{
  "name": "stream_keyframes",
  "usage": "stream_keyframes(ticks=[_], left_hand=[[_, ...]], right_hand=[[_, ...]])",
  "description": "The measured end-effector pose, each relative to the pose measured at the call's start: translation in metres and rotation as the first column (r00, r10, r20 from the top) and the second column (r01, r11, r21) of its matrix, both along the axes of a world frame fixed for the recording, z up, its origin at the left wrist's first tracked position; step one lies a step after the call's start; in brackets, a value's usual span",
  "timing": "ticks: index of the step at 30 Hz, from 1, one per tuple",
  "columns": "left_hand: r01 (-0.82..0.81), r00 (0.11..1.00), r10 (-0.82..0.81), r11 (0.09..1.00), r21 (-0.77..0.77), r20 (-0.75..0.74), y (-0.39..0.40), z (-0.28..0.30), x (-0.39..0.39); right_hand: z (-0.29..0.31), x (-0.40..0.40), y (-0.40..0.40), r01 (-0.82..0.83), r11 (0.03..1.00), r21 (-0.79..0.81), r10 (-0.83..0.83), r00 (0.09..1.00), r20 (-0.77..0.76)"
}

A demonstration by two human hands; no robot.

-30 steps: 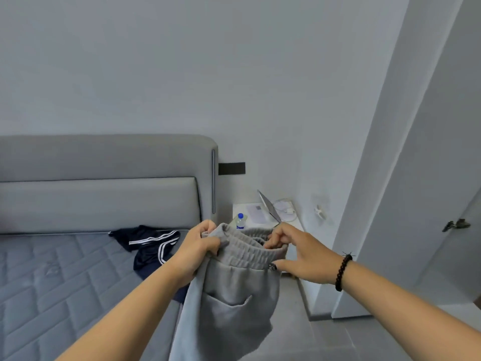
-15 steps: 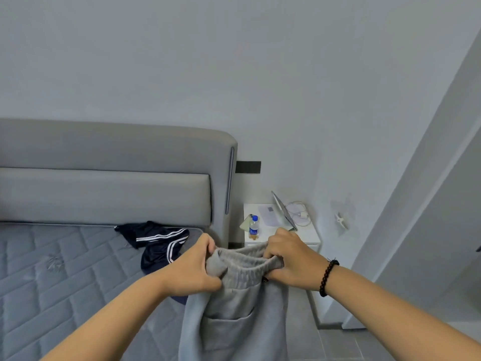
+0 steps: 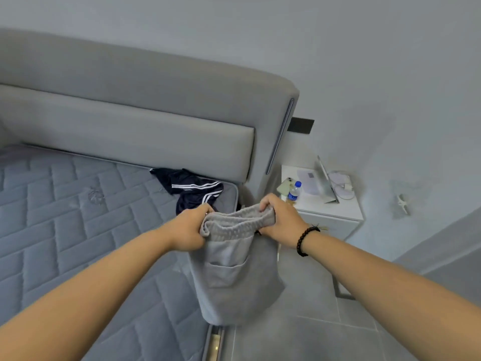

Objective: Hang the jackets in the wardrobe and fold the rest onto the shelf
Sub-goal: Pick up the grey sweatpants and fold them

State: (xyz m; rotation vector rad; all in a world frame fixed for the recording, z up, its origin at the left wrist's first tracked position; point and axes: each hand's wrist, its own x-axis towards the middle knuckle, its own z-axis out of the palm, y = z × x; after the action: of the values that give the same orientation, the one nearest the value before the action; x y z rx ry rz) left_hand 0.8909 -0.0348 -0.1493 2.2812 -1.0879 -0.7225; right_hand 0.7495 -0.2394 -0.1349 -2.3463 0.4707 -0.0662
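My left hand [image 3: 189, 230] and right hand [image 3: 282, 221] each grip the waistband of the grey sweatpants [image 3: 234, 269], hanging just off the mattress [image 3: 78, 230] corner. Bunched cloth could slip, dropping them crooked onto the floor beside that mattress.

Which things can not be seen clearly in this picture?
- Head view: lower legs of the grey sweatpants, bunched beneath themselves.
- Navy striped garment: crumpled, type unclear; left hand covers its near edge.
- Bottle label: too small.
- Wardrobe and shelf: outside the frame.
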Motion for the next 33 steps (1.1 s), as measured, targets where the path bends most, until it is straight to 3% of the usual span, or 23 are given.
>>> stream_keyframes(ticks=[2, 7, 11, 15, 19, 23, 28, 33], left_hand=[[-0.053, 0.993, 0.054, 0.999, -0.012, 0.105, 0.008, -0.001, 0.028], [-0.236, 0.912, 0.287, 0.951, -0.199, 0.294, 0.048, 0.023, 0.086], [-0.309, 0.891, 0.361, 0.927, -0.213, 0.274, 0.093, 0.033, 0.087], [-0.321, 0.934, 0.334, 0.941, -0.109, 0.128, 0.137, -0.018, 0.06], [-0.384, 0.923, 0.382, 0.922, -0.041, -0.055, 0.172, -0.103, 0.025], [-0.433, 0.873, 0.436, 0.899, 0.064, -0.217, 0.2, -0.184, -0.027], [-0.439, 0.751, 0.484, 0.874, 0.207, -0.449, 0.242, -0.263, -0.128], [-0.478, 0.652, 0.521, 0.846, 0.235, -0.55, 0.275, -0.309, -0.175]], right_hand=[[-0.003, 0.033, 0.014, -0.005, 1.0, 0.022, 0.005, 0.999, 0.033], [0.008, 0.113, 0.043, 0.043, 0.986, -0.161, -0.017, 0.987, 0.159], [0.009, 0.134, 0.067, 0.009, 1.0, 0.002, -0.009, 0.982, 0.187], [-0.04, 0.115, 0.097, -0.125, 0.99, 0.067, 0.114, 0.982, 0.149], [-0.119, 0.083, 0.125, -0.161, 0.968, 0.194, 0.17, 0.985, -0.029], [-0.2, 0.035, 0.148, -0.134, 0.951, 0.279, 0.2, 0.953, -0.226], [-0.286, -0.056, 0.183, -0.043, 0.924, 0.379, 0.245, 0.829, -0.503], [-0.316, -0.092, 0.207, -0.019, 0.898, 0.44, 0.307, 0.745, -0.592]])
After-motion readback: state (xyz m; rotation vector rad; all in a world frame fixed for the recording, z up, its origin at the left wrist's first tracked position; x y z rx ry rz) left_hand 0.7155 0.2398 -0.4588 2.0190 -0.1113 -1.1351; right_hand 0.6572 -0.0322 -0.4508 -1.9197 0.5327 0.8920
